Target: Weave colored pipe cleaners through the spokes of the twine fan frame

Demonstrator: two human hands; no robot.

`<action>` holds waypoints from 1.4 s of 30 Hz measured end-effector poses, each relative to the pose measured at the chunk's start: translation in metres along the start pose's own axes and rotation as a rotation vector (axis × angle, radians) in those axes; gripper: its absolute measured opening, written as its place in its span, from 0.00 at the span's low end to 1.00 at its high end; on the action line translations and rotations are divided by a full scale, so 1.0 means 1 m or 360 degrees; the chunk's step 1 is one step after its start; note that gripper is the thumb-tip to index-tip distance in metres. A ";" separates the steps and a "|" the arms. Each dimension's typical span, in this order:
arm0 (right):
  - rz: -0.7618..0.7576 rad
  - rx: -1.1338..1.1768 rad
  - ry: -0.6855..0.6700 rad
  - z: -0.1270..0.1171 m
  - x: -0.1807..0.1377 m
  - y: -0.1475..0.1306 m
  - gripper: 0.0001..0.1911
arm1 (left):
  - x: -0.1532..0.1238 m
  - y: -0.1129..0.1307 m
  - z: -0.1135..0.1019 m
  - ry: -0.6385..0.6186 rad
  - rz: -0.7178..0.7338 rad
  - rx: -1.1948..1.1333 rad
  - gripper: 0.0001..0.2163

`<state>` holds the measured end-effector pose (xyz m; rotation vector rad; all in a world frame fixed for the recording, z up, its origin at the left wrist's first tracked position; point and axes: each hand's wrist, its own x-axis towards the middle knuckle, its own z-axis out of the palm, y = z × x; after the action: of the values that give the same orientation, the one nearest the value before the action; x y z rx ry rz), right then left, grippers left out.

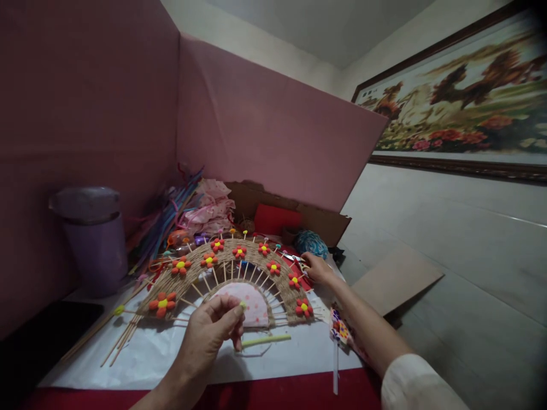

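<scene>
I can't make out what the tiny green bit (243, 305) in the left hand (207, 329) is. The right hand (317, 267) partly covers the scissors (293, 258).

Left hand (212, 326) pinching; right hand (315, 269) farther forward, arm (363, 319) extended.

Left hand (211, 323) pinches a green bit (243, 306), lower center, before a flowered arch (188, 280); right of center, the right hand (317, 268) meets scissors (294, 258). Upper right, a painting (461, 102) hangs.
</scene>
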<state>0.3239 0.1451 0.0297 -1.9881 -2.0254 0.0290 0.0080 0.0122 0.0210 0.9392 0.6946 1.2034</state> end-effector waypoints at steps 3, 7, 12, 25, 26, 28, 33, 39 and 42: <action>-0.0024 0.0067 0.0013 0.010 0.008 -0.007 0.18 | 0.000 0.000 0.000 0.0037 -0.0008 -0.0004 0.12; 0.0041 0.0125 0.0149 -0.006 0.006 -0.012 0.13 | -0.002 0.003 0.002 0.0052 -0.0010 -0.0047 0.11; 0.0154 0.0172 0.0525 -0.045 -0.040 -0.048 0.13 | -0.009 0.008 0.009 -0.0021 0.0019 -0.0055 0.10; -0.0837 0.0702 0.0183 -0.021 -0.166 -0.171 0.08 | -0.018 0.006 0.014 -0.0062 0.0328 0.0564 0.07; -0.0875 0.0679 0.0179 -0.020 -0.164 -0.168 0.08 | -0.018 0.006 0.012 -0.0075 0.0350 0.0621 0.07; -0.0967 0.0610 0.0175 -0.018 -0.160 -0.163 0.08 | -0.016 0.005 0.011 -0.0080 0.0382 0.0720 0.07; -0.1055 0.0511 0.0286 -0.005 -0.159 -0.159 0.08 | -0.012 -0.001 0.008 -0.0052 0.0358 0.0876 0.07; -0.1090 0.0268 0.0366 0.009 -0.160 -0.153 0.10 | -0.011 -0.007 0.000 -0.0312 0.0612 0.1521 0.10; -0.1076 0.0246 0.0278 0.009 -0.162 -0.149 0.08 | -0.013 -0.004 0.000 -0.0364 0.0605 0.1686 0.10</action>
<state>0.1756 -0.0181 0.0225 -1.0971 -2.3764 -0.1256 0.0073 -0.0011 0.0168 2.1279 1.0106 0.9839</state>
